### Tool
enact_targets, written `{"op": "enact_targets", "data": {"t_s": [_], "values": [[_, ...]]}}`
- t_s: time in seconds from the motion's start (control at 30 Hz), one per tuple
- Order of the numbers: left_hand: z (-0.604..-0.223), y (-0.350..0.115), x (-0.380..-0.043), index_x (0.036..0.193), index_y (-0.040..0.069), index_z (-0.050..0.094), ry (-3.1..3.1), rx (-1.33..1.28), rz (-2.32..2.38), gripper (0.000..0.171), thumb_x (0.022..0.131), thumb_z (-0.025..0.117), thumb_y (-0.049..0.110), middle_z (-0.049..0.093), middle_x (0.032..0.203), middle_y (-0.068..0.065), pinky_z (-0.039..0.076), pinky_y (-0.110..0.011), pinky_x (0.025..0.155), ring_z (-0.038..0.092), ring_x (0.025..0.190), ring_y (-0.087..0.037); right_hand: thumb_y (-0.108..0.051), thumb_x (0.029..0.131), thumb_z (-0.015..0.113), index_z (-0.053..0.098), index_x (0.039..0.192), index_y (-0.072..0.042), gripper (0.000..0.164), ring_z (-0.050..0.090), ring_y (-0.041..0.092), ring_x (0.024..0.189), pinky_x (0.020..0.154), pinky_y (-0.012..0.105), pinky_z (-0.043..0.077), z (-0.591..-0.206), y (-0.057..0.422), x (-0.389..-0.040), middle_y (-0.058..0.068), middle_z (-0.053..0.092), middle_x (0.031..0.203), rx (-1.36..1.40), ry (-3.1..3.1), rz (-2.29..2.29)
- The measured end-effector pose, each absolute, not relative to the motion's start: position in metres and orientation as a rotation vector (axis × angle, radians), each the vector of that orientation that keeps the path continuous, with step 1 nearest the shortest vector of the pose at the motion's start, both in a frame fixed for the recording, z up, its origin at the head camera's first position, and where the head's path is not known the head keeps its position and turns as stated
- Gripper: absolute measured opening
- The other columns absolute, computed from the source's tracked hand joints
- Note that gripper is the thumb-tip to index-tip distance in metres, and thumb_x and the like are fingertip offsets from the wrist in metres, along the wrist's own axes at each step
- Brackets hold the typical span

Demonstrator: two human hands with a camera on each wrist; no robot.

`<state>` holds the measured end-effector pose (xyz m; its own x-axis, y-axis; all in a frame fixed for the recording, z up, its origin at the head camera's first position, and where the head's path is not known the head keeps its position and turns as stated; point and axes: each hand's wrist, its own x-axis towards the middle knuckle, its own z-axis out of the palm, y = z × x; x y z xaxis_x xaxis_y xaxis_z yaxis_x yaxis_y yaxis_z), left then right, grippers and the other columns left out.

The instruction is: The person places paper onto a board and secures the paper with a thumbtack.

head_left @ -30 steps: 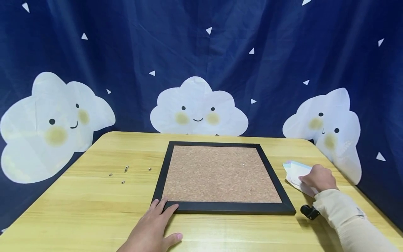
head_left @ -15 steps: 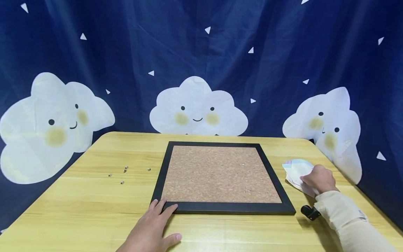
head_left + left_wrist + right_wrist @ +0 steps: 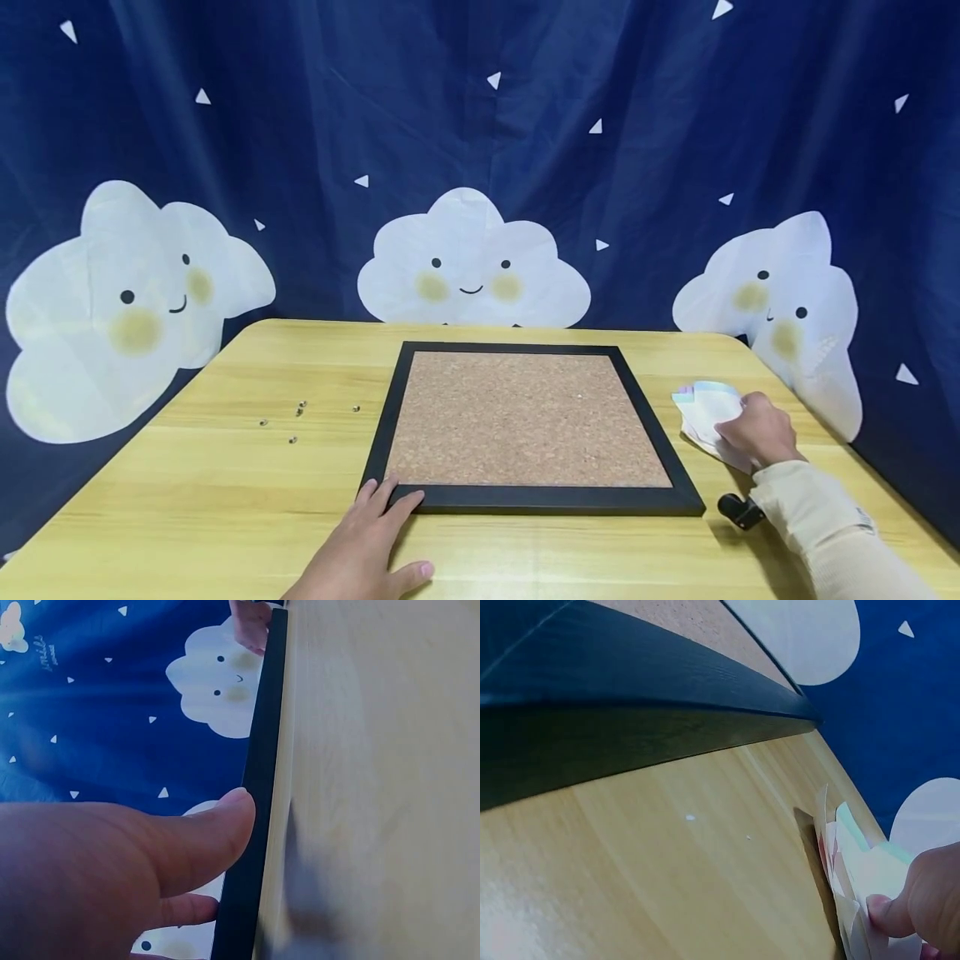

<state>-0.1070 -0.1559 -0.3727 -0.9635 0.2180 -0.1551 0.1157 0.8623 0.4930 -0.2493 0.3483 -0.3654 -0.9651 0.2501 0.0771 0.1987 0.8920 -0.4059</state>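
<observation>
A cork board (image 3: 528, 417) in a black frame (image 3: 547, 500) lies flat on the wooden table. My left hand (image 3: 360, 537) rests its spread fingers on the near left corner of the frame, with the thumb out over the tabletop. To the right of the board, my right hand (image 3: 761, 429) pinches a small stack of white and pastel paper sheets (image 3: 708, 417). The right wrist view shows the thumb pressed on the fanned papers (image 3: 855, 900), whose edges stand slightly apart; the other fingers are mostly hidden behind them.
Several small metallic pieces (image 3: 300, 408) lie scattered left of the board. A black wrist device (image 3: 741, 510) sits under the right sleeve. Behind the table (image 3: 187, 500) hangs a dark blue curtain (image 3: 637, 83) with smiling clouds. Tiny white specks (image 3: 690, 817) dot the tabletop near the frame.
The top sheets of the stack have shifted and fanned a little under my right hand. My left hand stays at the frame corner. The head view has tilted slightly.
</observation>
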Motion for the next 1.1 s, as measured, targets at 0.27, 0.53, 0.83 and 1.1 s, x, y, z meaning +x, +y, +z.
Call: {"op": "enact_targets", "data": {"t_s": [0.27, 0.53, 0.83, 1.1], "values": [[-0.3731, -0.1577, -0.106, 0.137, 0.011, 0.054, 2.837, 0.28, 0.752, 0.078, 0.075, 0.079, 0.051, 0.035, 0.149, -0.023, 0.031, -0.07, 0.099, 0.022, 0.137, -0.053, -0.016, 0.078, 0.073, 0.039, 0.122, 0.025, 0.069, 0.046, 0.059, 0.101, 0.086, 0.061, 0.041, -0.3687, 0.3496, -0.248, 0.044, 0.047, 0.117, -0.339, -2.912, 0.653], [-0.3729, -0.157, -0.1056, 0.138, 0.012, 0.054, 2.833, 0.268, 0.765, 0.078, 0.074, 0.079, 0.051, 0.035, 0.15, -0.023, 0.031, -0.07, 0.099, 0.021, 0.137, -0.053, -0.011, 0.078, 0.073, 0.038, 0.126, 0.021, 0.068, 0.042, 0.06, 0.106, 0.091, 0.062, 0.038, -0.3686, 0.3485, -0.2492, 0.043, 0.043, 0.123, -0.373, -2.905, 0.706], [-0.3728, -0.1567, -0.1063, 0.138, 0.012, 0.053, 2.817, 0.265, 0.771, 0.078, 0.075, 0.079, 0.05, 0.034, 0.149, -0.024, 0.028, -0.071, 0.1, 0.02, 0.137, -0.054, -0.007, 0.078, 0.071, 0.036, 0.126, 0.018, 0.064, 0.043, 0.059, 0.107, 0.092, 0.062, 0.038, -0.3727, 0.3459, -0.2498, 0.042, 0.045, 0.121, -0.389, -2.854, 0.72], [-0.3733, -0.1569, -0.1057, 0.138, 0.012, 0.053, 2.814, 0.266, 0.787, 0.078, 0.075, 0.079, 0.05, 0.033, 0.15, -0.024, 0.028, -0.071, 0.1, 0.02, 0.137, -0.054, -0.004, 0.075, 0.069, 0.033, 0.128, 0.019, 0.068, 0.046, 0.055, 0.104, 0.089, 0.061, 0.04, -0.3738, 0.3461, -0.2489, 0.041, 0.046, 0.117, -0.341, -2.794, 0.714]]}}
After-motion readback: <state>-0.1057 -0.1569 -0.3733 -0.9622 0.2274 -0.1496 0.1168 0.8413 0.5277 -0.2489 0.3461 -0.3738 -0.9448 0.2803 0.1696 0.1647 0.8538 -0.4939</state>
